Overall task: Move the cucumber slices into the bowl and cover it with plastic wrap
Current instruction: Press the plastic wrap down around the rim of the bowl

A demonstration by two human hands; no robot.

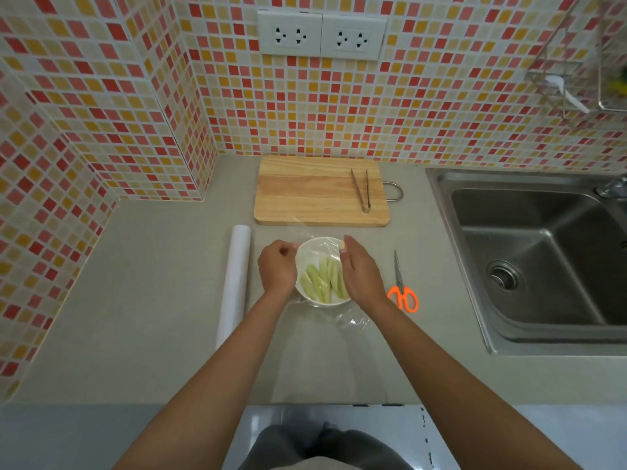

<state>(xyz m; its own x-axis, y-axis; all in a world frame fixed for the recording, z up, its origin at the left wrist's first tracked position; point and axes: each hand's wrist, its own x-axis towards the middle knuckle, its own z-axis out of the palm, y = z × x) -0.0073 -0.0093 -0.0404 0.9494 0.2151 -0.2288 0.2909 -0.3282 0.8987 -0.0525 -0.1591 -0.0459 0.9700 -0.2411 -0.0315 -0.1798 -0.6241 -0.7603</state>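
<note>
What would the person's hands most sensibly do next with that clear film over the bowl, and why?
Probably press the film down around the bowl's rim. The cucumber slices already lie inside, and the sheet is draped over the bowl but loose: its edge lifts toward the board and crumples on the counter at the near side. The left hand and right hand flank the bowl, well placed to do it.

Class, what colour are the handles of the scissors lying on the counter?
Bright orange; the scissors show best in the head view, right of the bowl.
</note>
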